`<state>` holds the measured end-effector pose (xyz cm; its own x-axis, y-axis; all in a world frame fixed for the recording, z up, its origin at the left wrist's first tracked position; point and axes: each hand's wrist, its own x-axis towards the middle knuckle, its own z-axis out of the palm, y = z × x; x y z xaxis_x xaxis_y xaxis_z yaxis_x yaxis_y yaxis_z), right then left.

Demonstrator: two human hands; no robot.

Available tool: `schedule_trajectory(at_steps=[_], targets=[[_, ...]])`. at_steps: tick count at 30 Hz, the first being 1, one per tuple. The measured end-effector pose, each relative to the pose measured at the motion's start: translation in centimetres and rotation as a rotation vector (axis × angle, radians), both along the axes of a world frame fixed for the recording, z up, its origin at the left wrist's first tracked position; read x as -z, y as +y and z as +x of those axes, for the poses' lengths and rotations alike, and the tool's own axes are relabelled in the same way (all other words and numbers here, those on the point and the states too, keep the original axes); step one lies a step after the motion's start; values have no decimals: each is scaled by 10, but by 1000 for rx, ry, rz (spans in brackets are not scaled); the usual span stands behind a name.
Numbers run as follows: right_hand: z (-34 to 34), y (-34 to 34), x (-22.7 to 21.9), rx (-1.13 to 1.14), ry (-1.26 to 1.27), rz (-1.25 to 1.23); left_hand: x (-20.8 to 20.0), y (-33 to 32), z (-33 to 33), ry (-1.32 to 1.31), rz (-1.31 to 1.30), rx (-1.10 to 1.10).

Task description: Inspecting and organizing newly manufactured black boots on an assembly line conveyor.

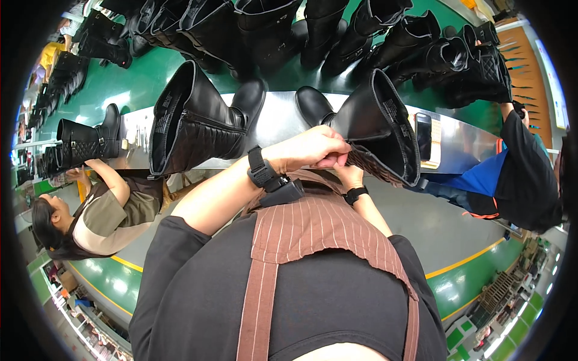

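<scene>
A tall black boot (376,120) leans on the metal bench with its wide shaft opening tipped toward the right and its toe to the left. My left hand (316,147) is closed in a pinch at the near side of this boot's shaft, by a seam. Just below it, my right hand (349,174) is closed too, its fingertips meeting those of the left; whatever lies between them is too small to make out. To the left stands a second tall black boot (198,123), with a zip down its side and quilted leather at the back.
Several black boots (268,36) crowd the green surface beyond the metal bench (277,114). A phone (422,137) lies on the bench at the right. One co-worker (99,210) handles boots at the left, and another person (518,174) stands close on the right.
</scene>
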<state>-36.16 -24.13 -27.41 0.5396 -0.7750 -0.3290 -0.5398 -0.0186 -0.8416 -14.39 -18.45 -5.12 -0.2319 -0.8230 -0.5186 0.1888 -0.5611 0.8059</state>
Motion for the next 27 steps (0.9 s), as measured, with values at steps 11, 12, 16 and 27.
schedule_trajectory(at_steps=[11,12,16,27], targets=[[9,3,-26,-7,-30,-209,-58,4,-15,-1065,-768,-504],[9,3,-29,-8,-92,-244,-63,1,-14,-1073,-804,-395],[10,2,-35,-5,-16,-221,-70,-22,-8,-1162,-1021,-161],[5,-1,-10,21,-67,-70,-39,-19,1,-505,-824,-295]])
